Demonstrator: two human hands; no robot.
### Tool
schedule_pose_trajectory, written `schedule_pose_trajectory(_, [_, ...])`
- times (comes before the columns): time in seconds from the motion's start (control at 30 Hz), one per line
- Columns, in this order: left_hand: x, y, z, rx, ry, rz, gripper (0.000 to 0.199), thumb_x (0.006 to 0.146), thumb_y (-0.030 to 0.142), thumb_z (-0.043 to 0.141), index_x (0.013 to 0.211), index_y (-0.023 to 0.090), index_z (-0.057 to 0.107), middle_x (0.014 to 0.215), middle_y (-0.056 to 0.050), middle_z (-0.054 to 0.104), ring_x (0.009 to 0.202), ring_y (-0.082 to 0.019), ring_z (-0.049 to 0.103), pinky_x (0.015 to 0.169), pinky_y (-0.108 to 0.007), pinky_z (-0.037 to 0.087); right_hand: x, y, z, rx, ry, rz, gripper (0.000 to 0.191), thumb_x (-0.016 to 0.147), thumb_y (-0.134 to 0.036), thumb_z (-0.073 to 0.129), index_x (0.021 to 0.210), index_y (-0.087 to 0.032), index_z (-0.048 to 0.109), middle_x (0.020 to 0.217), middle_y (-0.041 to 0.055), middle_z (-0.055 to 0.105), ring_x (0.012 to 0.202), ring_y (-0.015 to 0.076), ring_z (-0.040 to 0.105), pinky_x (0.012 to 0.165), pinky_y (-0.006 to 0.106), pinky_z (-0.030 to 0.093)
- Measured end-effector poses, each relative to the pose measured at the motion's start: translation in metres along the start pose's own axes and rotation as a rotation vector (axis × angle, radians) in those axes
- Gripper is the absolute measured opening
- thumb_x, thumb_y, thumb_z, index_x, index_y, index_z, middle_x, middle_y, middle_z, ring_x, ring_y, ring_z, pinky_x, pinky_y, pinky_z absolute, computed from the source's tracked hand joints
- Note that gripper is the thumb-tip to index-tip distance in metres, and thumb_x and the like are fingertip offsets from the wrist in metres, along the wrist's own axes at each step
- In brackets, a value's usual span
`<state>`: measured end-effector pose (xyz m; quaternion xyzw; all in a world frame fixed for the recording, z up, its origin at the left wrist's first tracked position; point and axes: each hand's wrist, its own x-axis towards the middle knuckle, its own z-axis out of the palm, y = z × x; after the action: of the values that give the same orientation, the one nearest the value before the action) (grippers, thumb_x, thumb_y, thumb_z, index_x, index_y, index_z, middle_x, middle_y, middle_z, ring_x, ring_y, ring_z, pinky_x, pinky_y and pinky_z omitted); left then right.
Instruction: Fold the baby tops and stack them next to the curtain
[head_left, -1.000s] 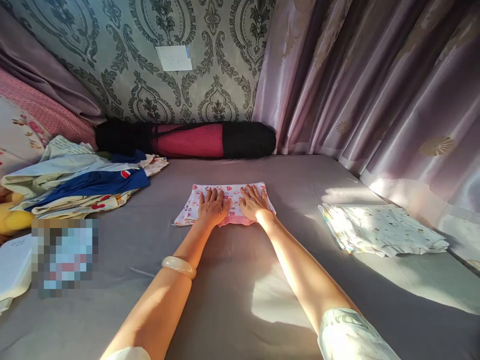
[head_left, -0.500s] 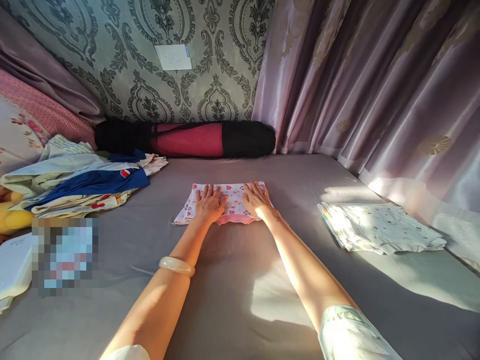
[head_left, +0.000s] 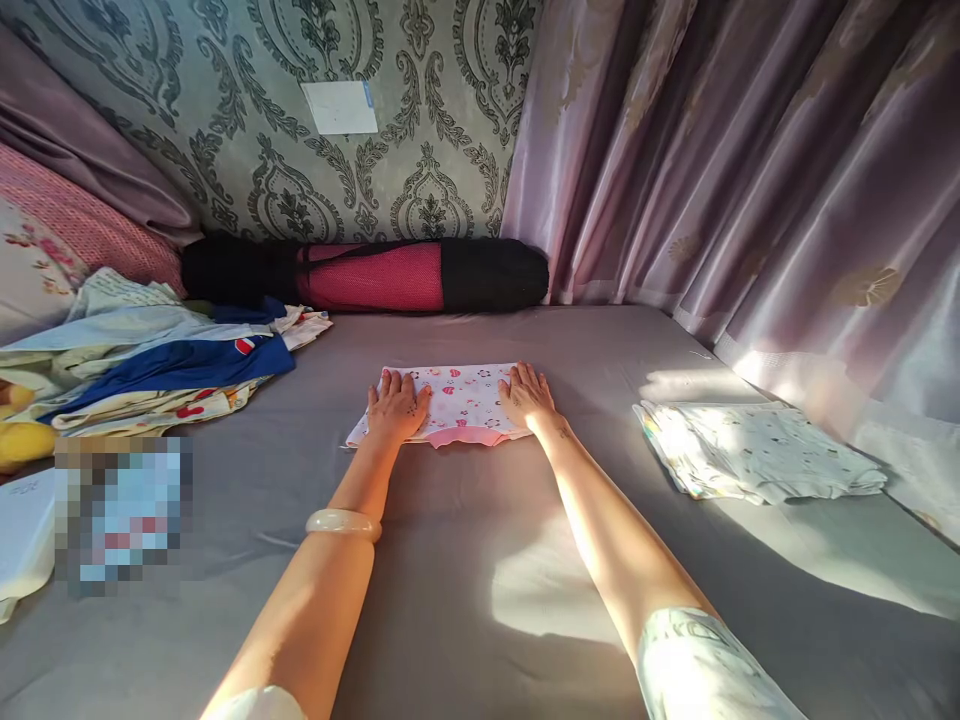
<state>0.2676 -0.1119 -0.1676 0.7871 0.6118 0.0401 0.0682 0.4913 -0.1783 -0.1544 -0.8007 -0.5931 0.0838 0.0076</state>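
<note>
A folded white garment point(head_left: 465, 395) with pink and red prints and a pink curved edge lies flat on the grey bed sheet point(head_left: 442, 580). My left hand point(head_left: 397, 405) rests flat on its left side, fingers spread and pointing away from me. On the right side of the cloth lies my right hand point(head_left: 527, 396), palm down with the fingers stretched out. Neither hand grips the fabric. A pale bangle point(head_left: 343, 524) circles my left forearm.
To the right lies a folded stack of white printed clothes point(head_left: 757, 450). Loose clothes point(head_left: 165, 360) are heaped at the left, near a white object point(head_left: 26, 530) and a blurred-out patch. Along the wall stretches a black and red roll point(head_left: 367, 275); purple curtains point(head_left: 712, 150) hang at the right.
My hands have slid apart over the garment, the left one leftward and the right one slightly rightward, uncovering more of its printed middle. The garment stays in place.
</note>
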Motion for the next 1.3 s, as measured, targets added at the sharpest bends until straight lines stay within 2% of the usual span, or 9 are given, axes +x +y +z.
schedule_pose_trajectory(0.2, [-0.002, 0.000, -0.004, -0.015, 0.017, 0.008, 0.067, 0.099, 0.045, 0.020, 0.151, 0.007, 0.037, 0.161, -0.017, 0.031, 0.152, -0.031, 0.020, 0.120, -0.056, 0.020, 0.000, 0.000, -0.002, -0.010, -0.009, 0.009, 0.065, 0.103, -0.041, 0.011, 0.156, -0.007, 0.027, 0.166, 0.0114, 0.016, 0.153, 0.0214, 0.013, 0.123, 0.041, 0.015])
schedule_pose_trajectory(0.4, [-0.005, 0.001, -0.009, -0.015, 0.099, 0.047, 0.063, 0.099, 0.043, 0.023, 0.148, 0.008, 0.043, 0.157, -0.018, 0.038, 0.149, -0.033, 0.026, 0.119, -0.058, 0.022, -0.001, -0.009, -0.013, -0.031, 0.001, -0.047, 0.063, 0.103, -0.038, 0.018, 0.156, -0.008, 0.030, 0.163, 0.0143, 0.023, 0.152, 0.0264, 0.015, 0.123, 0.053, 0.009])
schedule_pose_trajectory(0.57, [-0.009, 0.001, -0.012, -0.028, 0.104, 0.054, 0.062, 0.099, 0.043, 0.025, 0.146, 0.009, 0.045, 0.156, -0.019, 0.038, 0.149, -0.033, 0.028, 0.119, -0.058, 0.022, 0.000, -0.031, -0.013, -0.003, 0.008, -0.187, 0.062, 0.103, -0.040, 0.017, 0.157, -0.010, 0.028, 0.165, 0.0117, 0.019, 0.153, 0.0236, 0.013, 0.124, 0.049, 0.008])
schedule_pose_trajectory(0.77, [-0.010, -0.002, -0.010, -0.038, 0.032, 0.041, 0.061, 0.099, 0.043, 0.025, 0.147, 0.010, 0.043, 0.159, -0.019, 0.033, 0.151, -0.031, 0.021, 0.118, -0.058, 0.023, 0.004, -0.041, 0.002, -0.002, -0.001, -0.195, 0.064, 0.104, -0.041, 0.015, 0.156, -0.008, 0.027, 0.164, 0.0127, 0.022, 0.152, 0.0242, 0.017, 0.123, 0.046, 0.014])
schedule_pose_trajectory(0.97, [-0.009, -0.001, -0.011, -0.075, 0.025, 0.030, 0.061, 0.100, 0.042, 0.025, 0.147, 0.008, 0.042, 0.159, -0.019, 0.033, 0.152, -0.031, 0.020, 0.119, -0.059, 0.022, 0.004, -0.044, -0.002, -0.011, -0.012, -0.175, 0.061, 0.103, -0.039, 0.019, 0.156, -0.009, 0.030, 0.164, 0.0131, 0.024, 0.151, 0.0248, 0.020, 0.122, 0.046, 0.017])
schedule_pose_trajectory(1.07, [-0.010, 0.000, -0.015, -0.095, 0.030, 0.026, 0.059, 0.100, 0.040, 0.025, 0.146, 0.009, 0.044, 0.158, -0.018, 0.035, 0.151, -0.030, 0.021, 0.119, -0.058, 0.021, 0.004, -0.057, -0.004, -0.010, -0.006, -0.177, 0.061, 0.103, -0.038, 0.021, 0.156, -0.010, 0.031, 0.164, 0.0130, 0.023, 0.152, 0.0249, 0.019, 0.122, 0.047, 0.015])
schedule_pose_trajectory(1.3, [-0.010, -0.002, -0.019, -0.183, 0.104, 0.038, 0.049, 0.098, 0.031, 0.034, 0.141, 0.013, 0.050, 0.155, -0.015, 0.043, 0.149, -0.031, 0.029, 0.119, -0.057, 0.022, 0.008, -0.096, 0.006, 0.025, 0.065, -0.310, 0.062, 0.102, -0.038, 0.020, 0.155, -0.007, 0.032, 0.163, 0.0125, 0.024, 0.152, 0.0244, 0.019, 0.123, 0.047, 0.015])
